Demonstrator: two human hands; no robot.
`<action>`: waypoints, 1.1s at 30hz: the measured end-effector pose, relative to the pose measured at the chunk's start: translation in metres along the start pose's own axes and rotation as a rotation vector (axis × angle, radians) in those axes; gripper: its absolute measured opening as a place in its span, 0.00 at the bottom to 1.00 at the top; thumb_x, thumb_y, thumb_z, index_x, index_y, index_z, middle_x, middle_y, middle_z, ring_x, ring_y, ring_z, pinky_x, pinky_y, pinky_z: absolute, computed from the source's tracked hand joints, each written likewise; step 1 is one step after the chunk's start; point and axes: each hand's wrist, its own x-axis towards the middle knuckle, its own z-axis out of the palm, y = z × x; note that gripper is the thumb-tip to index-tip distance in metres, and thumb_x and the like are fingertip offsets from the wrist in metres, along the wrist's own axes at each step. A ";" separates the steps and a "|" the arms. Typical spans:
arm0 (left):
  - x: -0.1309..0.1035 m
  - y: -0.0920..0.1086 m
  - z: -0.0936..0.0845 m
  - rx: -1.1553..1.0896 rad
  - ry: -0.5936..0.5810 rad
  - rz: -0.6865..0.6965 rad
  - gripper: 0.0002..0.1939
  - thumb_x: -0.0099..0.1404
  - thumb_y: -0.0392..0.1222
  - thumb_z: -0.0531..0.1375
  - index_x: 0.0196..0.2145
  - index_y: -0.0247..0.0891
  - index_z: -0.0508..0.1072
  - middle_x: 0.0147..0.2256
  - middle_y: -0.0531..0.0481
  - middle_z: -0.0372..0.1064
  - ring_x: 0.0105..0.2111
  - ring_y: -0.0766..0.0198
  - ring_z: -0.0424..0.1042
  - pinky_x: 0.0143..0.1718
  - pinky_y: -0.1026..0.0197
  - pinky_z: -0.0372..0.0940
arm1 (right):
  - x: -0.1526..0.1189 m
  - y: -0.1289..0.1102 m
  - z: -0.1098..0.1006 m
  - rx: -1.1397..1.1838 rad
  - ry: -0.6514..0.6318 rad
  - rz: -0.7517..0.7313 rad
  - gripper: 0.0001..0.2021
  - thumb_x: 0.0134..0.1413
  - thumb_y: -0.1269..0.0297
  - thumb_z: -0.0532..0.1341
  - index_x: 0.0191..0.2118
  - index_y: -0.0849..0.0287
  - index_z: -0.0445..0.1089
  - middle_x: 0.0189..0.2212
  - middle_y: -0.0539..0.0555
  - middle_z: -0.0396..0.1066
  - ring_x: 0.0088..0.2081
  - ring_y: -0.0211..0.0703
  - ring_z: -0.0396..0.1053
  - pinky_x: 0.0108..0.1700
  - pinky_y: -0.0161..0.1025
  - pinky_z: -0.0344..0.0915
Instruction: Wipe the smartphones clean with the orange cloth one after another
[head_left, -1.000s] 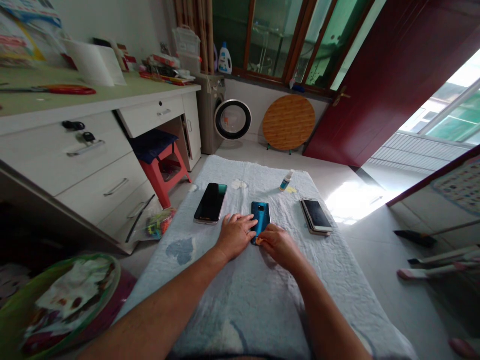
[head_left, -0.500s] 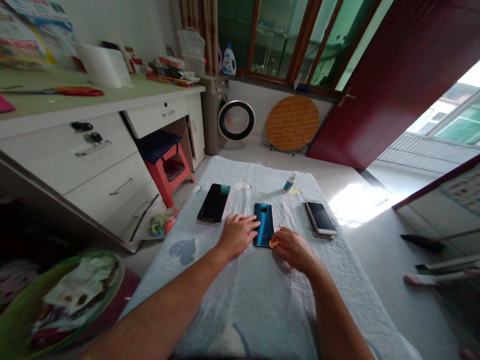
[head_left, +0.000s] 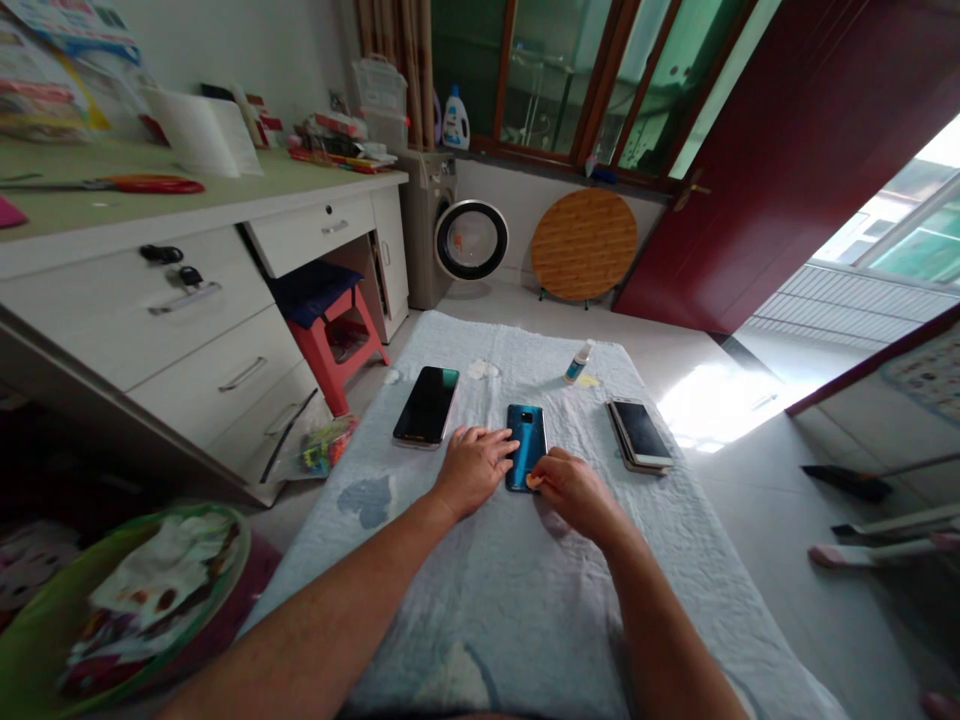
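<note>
A blue phone (head_left: 531,440) lies back side up on the cloth-covered table (head_left: 480,600), its camera square toward the far end. My left hand (head_left: 475,465) rests flat on the cloth with its fingers apart, fingertips touching the phone's left edge. In my right hand (head_left: 568,487) a small orange-tan piece (head_left: 534,481), perhaps a cloth or sponge, is pinched against the lower right of the phone's back. Fingers hide much of that piece. A dark-screened phone (head_left: 427,405) lies to the left, and a white phone (head_left: 641,435) lies on another device at the right.
A small spray bottle (head_left: 578,362) stands near the table's far right. Left of the table are a waste bin (head_left: 244,540) filled with paper and a red stool (head_left: 341,350). Beyond stand a washing machine with its door (head_left: 472,241) open and a round wooden tabletop (head_left: 584,245).
My right hand has moved slightly left and up, carrying the orange-tan piece from the phone's lower right corner onto its back. My left hand stays in place.
</note>
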 end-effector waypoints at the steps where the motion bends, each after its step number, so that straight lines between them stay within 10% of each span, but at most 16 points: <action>1: 0.000 -0.001 0.001 0.001 0.003 0.005 0.17 0.65 0.45 0.57 0.52 0.55 0.70 0.58 0.58 0.64 0.53 0.56 0.62 0.58 0.46 0.50 | -0.003 0.002 -0.002 0.001 -0.007 0.020 0.09 0.51 0.75 0.56 0.33 0.59 0.72 0.32 0.51 0.67 0.32 0.36 0.65 0.35 0.31 0.56; 22: 0.000 -0.002 0.003 0.020 0.023 0.016 0.17 0.65 0.48 0.58 0.52 0.54 0.71 0.57 0.59 0.65 0.52 0.55 0.62 0.57 0.49 0.51 | 0.002 -0.034 0.034 -0.316 -0.001 -0.022 0.08 0.59 0.70 0.54 0.36 0.57 0.72 0.35 0.53 0.68 0.30 0.35 0.64 0.27 0.34 0.46; 33: 0.001 -0.004 0.003 0.021 0.011 0.026 0.17 0.65 0.50 0.58 0.52 0.54 0.71 0.58 0.58 0.64 0.53 0.55 0.62 0.57 0.48 0.50 | -0.011 -0.017 0.004 -0.325 -0.064 0.125 0.08 0.54 0.72 0.55 0.32 0.56 0.71 0.32 0.52 0.67 0.27 0.35 0.60 0.26 0.35 0.44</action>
